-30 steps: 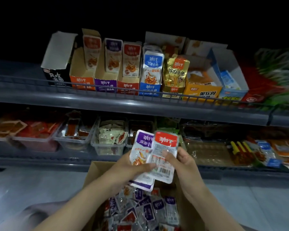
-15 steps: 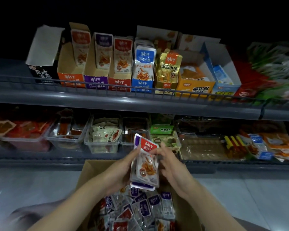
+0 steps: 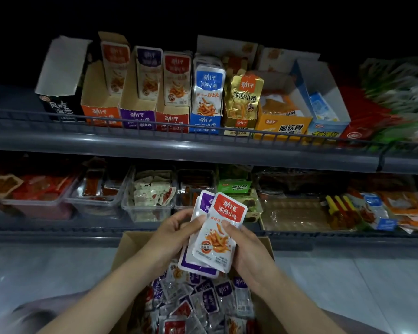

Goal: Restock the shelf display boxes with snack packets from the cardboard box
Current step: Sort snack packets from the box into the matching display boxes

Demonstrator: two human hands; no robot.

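Now left hand [image 3: 169, 235] and right hand [image 3: 249, 254] grip packets [image 3: 217, 237] above the packet-filled cardboard box [image 3: 129, 244].

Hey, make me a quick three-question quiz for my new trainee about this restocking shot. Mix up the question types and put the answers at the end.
1. True or false: the left hand and the right hand both hold the stack of packets above the cardboard box.
2. Multiple choice: the front packet in that stack has a top band that is A) blue, B) red, C) gold.
3. Fill in: on the upper shelf, the purple display box stands between the orange display box and the ___ one.
Key: 1 true; 2 B; 3 red, the red display box.
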